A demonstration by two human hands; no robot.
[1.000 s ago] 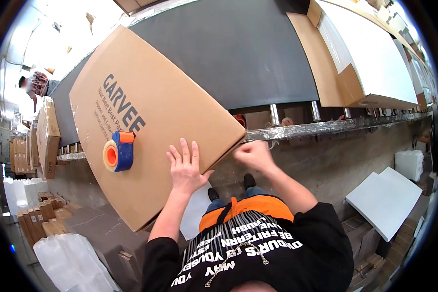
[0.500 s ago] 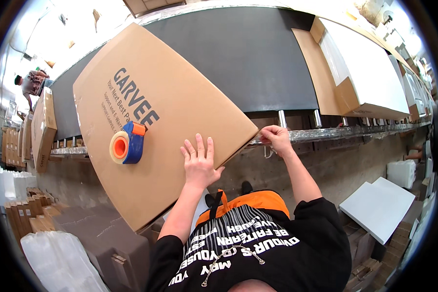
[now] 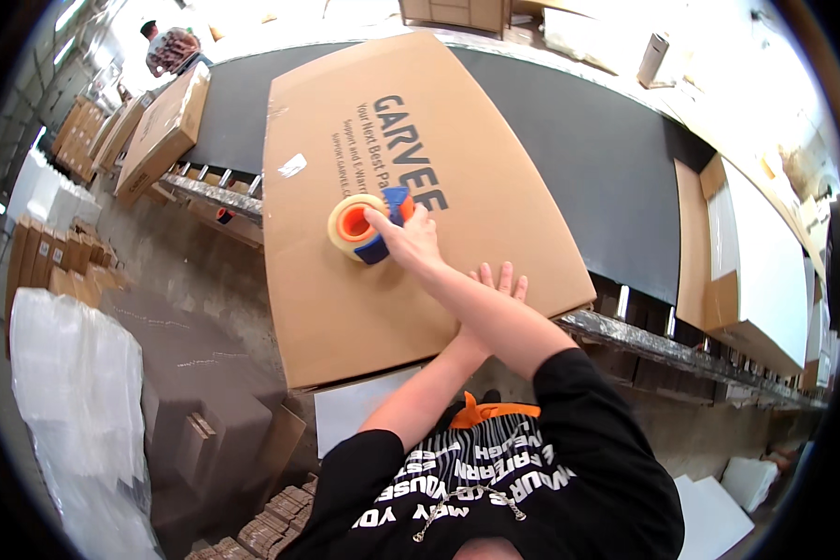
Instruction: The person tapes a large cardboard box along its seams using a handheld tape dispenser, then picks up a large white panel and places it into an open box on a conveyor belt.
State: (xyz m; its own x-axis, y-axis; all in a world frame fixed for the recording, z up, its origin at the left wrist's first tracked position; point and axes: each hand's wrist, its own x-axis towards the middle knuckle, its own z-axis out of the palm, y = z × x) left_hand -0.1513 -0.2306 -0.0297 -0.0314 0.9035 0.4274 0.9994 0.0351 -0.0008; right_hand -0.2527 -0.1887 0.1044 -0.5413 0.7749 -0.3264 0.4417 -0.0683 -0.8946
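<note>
A large flat brown cardboard box [image 3: 345, 317] lies across the conveyor, its near end sticking out past the conveyor's edge toward me. On top of it is a blue and orange tape dispenser [image 3: 373, 247] with a roll of tape. My right hand [image 3: 413, 238] grips the dispenser, the thumb at the roll's orange core. Beneath my right forearm, which crosses over my left arm, my left hand [image 3: 502, 282] rests on the box with its fingers stretched out. Part of the left hand is hidden by that forearm. A small whitish patch [image 3: 292, 165] shows near the box's left edge.
The dark conveyor belt [image 3: 579, 159] runs left to right behind the box. An opened carton with a white panel [image 3: 756, 271] stands on the right. Another box [image 3: 166, 131] lies at far left, near a co-worker [image 3: 173, 49]. Plastic-wrapped white stacks [image 3: 75, 401] stand lower left.
My right hand has left the box's right corner and taken hold of the tape dispenser, crossing over my left arm. My left hand stays on the box. The view has turned and shifted.
</note>
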